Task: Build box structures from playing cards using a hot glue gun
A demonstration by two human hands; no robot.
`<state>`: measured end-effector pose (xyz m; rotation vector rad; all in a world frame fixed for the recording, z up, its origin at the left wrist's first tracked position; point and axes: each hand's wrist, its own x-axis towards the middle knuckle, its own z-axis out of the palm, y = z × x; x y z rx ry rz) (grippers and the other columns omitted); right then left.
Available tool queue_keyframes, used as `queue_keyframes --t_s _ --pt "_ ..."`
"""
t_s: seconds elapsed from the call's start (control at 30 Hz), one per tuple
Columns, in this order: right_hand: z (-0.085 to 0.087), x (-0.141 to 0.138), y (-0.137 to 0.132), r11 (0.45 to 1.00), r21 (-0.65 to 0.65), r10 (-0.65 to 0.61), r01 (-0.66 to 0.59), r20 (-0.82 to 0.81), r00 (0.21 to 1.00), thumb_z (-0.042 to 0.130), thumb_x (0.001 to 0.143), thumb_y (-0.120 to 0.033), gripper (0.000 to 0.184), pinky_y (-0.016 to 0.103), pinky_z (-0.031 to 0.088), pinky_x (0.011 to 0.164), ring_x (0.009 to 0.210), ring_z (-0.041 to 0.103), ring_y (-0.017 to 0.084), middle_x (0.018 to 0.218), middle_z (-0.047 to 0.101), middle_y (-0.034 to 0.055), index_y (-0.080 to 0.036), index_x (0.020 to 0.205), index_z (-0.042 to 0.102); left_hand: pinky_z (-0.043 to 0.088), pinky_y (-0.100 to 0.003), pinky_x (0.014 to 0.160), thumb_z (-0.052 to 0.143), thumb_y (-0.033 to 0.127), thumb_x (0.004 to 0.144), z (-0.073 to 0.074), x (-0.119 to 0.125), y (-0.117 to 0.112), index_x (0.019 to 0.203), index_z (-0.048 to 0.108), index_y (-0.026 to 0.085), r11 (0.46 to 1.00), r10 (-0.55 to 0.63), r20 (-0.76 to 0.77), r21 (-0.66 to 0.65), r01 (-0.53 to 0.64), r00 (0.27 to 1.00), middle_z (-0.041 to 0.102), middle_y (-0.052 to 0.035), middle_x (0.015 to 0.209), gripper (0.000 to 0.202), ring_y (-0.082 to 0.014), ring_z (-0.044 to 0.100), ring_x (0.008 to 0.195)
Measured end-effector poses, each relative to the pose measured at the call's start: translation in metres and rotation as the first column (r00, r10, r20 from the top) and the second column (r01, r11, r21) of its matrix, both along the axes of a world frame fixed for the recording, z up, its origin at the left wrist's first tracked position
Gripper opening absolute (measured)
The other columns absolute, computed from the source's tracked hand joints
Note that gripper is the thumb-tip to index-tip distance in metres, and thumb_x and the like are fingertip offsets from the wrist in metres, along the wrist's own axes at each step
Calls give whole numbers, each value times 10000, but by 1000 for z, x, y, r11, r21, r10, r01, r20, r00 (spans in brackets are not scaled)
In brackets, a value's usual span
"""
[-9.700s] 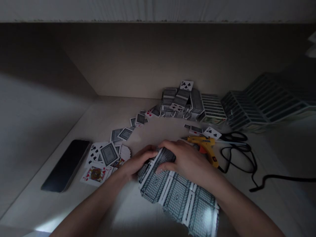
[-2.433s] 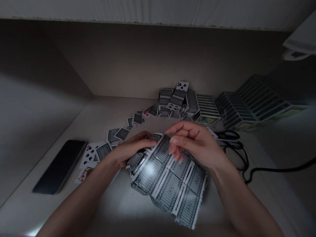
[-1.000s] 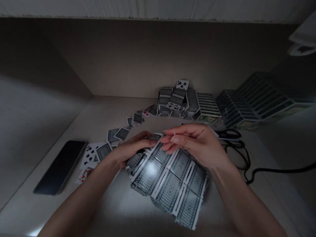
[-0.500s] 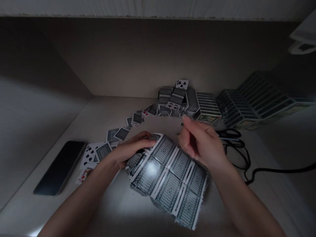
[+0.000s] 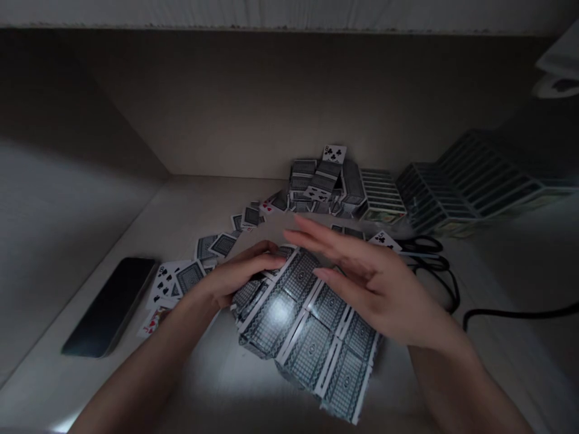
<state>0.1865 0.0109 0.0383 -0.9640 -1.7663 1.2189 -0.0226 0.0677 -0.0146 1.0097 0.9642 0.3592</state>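
A panel of joined playing cards, backs up in a grid, lies tilted on the pale desk in front of me. My left hand grips its far left end, fingers curled over the top edge. Just above the panel's middle hovers my right hand, fingers stretched out and spread, holding nothing.
Loose cards lie to the left beside a black phone. At the back wall stands a pile of stacked cards, with ridged card structures to its right. A black cable runs off right. One clubs card lies face up.
My right hand has swung from a loose curl behind the panel to a flat, spread pose over it. The left hand and panel have stayed put.
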Motion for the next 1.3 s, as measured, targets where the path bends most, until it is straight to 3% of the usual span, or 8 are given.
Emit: queue_keyframes --t_s 0.1,0.23,0.33,0.47,0.67,0.87,1.07,1.3 --pt "-11 -2 10 988 43 -151 152 -25 988 555 877 -185 441 407 359 1113 1290 473 185 1351 560 -31 -335 1291 535 413 -256 618 709 397 645 -2 0 0 872 562 205 995 88 -19 -51 -88 996 565 31 742 332 -138 563 690" --pt "-25 -7 25 959 -152 -236 237 28 971 614 842 -273 272 402 479 991 1100 626 204 1162 690 26 -259 1107 677 402 -252 616 728 397 629 -2 0 1 874 545 196 993 100 -13 -54 -101 995 561 25 773 365 -137 547 703" --pt "-30 -11 31 949 -255 -183 187 36 982 646 816 -342 290 401 491 954 1051 644 210 1127 704 36 -257 1091 687 398 -258 626 729 397 624 -1 0 0 856 538 194 996 82 -5 -27 -82 997 565 20 793 363 -144 543 721" --pt "-32 -12 32 957 -280 -66 71 26 997 650 805 -427 347 395 468 964 1076 623 212 1147 692 27 -286 1121 675 409 -275 687 729 395 632 4 0 -2 841 536 205 997 66 23 36 -67 998 562 22 797 343 -162 549 780" --pt "-33 -11 37 939 -336 54 -70 -57 997 634 824 -404 344 358 447 990 1112 606 184 1204 665 -7 -325 1158 648 431 -342 836 719 391 675 7 -3 -6 1026 582 225 995 32 48 93 -36 998 627 -34 1013 411 -247 563 1005" --pt "-36 -8 38 908 -368 179 -200 -93 980 630 827 -416 382 348 452 990 1170 572 188 1260 631 -10 -316 1196 621 447 -342 862 730 366 689 9 -3 -10 1058 588 227 996 -46 107 75 38 993 651 -22 1064 420 -253 580 1051" --pt "-35 -8 35 919 -356 167 -170 -38 985 586 854 -437 390 354 434 1022 1198 553 189 1292 610 -23 -345 1232 593 446 -357 891 717 404 705 10 -2 -7 1096 566 213 995 -71 95 80 63 993 631 -50 1130 461 -262 562 1097" --pt "-37 -8 35 923 -352 155 -156 -32 987 590 849 -442 396 368 460 998 1168 580 197 1305 600 -32 -372 1238 582 410 -365 914 665 452 744 15 -10 -4 1107 562 208 969 -129 -115 198 150 985 601 -59 1140 450 -261 526 1112"
